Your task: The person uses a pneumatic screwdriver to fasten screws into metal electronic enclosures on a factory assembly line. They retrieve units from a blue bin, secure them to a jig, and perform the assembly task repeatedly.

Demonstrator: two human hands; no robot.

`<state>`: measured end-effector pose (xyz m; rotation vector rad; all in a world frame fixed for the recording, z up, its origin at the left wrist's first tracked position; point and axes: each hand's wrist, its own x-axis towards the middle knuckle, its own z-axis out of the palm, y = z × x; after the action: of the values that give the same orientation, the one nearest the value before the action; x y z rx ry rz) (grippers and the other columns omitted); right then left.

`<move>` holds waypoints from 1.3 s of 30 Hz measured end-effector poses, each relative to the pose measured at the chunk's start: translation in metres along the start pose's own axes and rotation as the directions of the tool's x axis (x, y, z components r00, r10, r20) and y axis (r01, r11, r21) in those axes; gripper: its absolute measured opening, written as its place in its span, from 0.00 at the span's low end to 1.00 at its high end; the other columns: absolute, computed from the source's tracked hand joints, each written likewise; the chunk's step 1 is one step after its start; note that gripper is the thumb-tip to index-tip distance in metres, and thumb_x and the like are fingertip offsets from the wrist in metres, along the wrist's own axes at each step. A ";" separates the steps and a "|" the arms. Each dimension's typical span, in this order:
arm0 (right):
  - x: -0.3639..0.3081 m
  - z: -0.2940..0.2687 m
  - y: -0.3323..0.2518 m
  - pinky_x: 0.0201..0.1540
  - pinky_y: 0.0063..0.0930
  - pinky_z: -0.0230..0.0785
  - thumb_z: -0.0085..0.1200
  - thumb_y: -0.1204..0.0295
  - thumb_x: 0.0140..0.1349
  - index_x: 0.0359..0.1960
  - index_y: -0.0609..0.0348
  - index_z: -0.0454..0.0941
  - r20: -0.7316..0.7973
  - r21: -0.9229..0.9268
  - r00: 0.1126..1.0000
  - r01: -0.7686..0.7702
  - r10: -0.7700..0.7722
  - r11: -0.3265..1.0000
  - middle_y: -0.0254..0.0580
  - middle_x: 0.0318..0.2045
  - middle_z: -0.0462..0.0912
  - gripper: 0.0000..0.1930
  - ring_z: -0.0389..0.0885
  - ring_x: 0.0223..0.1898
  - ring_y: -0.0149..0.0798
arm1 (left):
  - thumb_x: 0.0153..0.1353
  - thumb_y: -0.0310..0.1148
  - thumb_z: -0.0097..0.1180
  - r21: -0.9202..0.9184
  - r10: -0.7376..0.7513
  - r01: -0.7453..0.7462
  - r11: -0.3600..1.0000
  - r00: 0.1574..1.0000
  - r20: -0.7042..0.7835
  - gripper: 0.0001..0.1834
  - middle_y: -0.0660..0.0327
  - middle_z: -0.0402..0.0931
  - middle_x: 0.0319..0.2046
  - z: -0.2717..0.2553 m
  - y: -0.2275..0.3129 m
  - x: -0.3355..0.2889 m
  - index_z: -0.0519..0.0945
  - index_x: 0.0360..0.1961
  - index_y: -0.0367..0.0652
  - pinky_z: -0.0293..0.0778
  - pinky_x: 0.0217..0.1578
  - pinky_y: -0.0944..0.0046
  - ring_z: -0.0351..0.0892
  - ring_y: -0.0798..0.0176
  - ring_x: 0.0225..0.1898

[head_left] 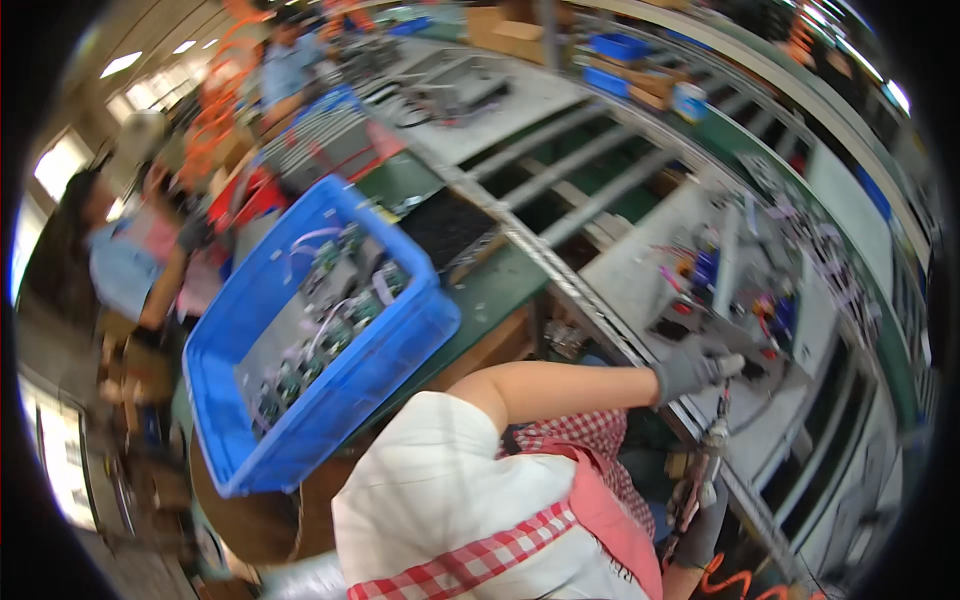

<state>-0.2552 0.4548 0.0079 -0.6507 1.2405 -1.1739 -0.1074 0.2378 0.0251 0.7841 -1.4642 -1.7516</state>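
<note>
My left hand (695, 370), in a grey glove with pale fingertips, reaches over the near edge of an open grey metal housing (745, 335) and holds it there. Blue parts and coloured wires sit inside the housing. My right hand (703, 530), in a dark glove, is wrapped around a power screwdriver (703, 470). The tool stands nearly upright, its bit just below my left fingertips at the housing's near edge. Whether the bit touches a screw is too small to tell.
A blue crate (325, 400) of small wired assemblies stands at my left. The metal-edged roller line (560, 260) runs diagonally past me. An orange coiled hose (735, 580) lies at the lower right. Two co-workers (130, 265) work at the far left, near stacked grey panels (320, 145).
</note>
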 end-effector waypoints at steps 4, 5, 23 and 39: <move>-0.001 0.035 -0.042 0.19 0.20 0.63 0.56 0.51 0.53 0.45 0.63 0.72 -0.195 -0.048 0.977 0.072 -0.080 0.996 0.36 0.23 0.75 0.27 0.73 0.19 0.26 | 0.57 0.48 0.62 0.158 -0.269 0.253 0.954 0.959 0.089 0.17 0.71 0.69 0.20 0.011 0.019 0.019 0.81 0.25 0.45 0.61 0.23 0.68 0.62 0.75 0.22; -0.001 0.022 -0.040 0.18 0.19 0.64 0.56 0.48 0.53 0.46 0.64 0.72 -0.180 -0.094 0.982 0.045 -0.062 0.995 0.38 0.24 0.76 0.30 0.74 0.19 0.27 | 0.56 0.51 0.61 0.158 -0.214 0.188 0.969 0.962 0.168 0.20 0.71 0.68 0.19 0.013 0.017 0.024 0.80 0.23 0.45 0.60 0.22 0.68 0.61 0.75 0.22; 0.033 -0.045 -0.073 0.14 0.16 0.64 0.50 0.51 0.61 0.34 0.57 0.71 -0.400 -0.049 0.909 -0.150 0.118 0.987 0.33 0.20 0.73 0.20 0.74 0.17 0.26 | 0.52 0.65 0.52 0.925 -0.183 -0.053 0.375 0.975 0.130 0.35 0.46 0.81 0.39 0.088 0.017 0.204 0.84 0.36 0.39 0.72 0.46 0.55 0.80 0.47 0.44; 0.033 -0.054 -0.080 0.14 0.16 0.65 0.52 0.54 0.61 0.33 0.58 0.71 -0.418 -0.131 0.902 -0.179 0.109 0.975 0.33 0.19 0.73 0.18 0.74 0.16 0.25 | 0.54 0.58 0.52 0.912 -0.091 -0.074 0.403 0.989 0.121 0.30 0.45 0.81 0.33 0.091 0.010 0.196 0.83 0.32 0.36 0.74 0.43 0.54 0.81 0.45 0.38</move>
<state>-0.3351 0.4097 0.0528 -0.4337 1.7278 -1.1212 -0.2903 0.1246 0.0488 1.1908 -2.5911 -0.8374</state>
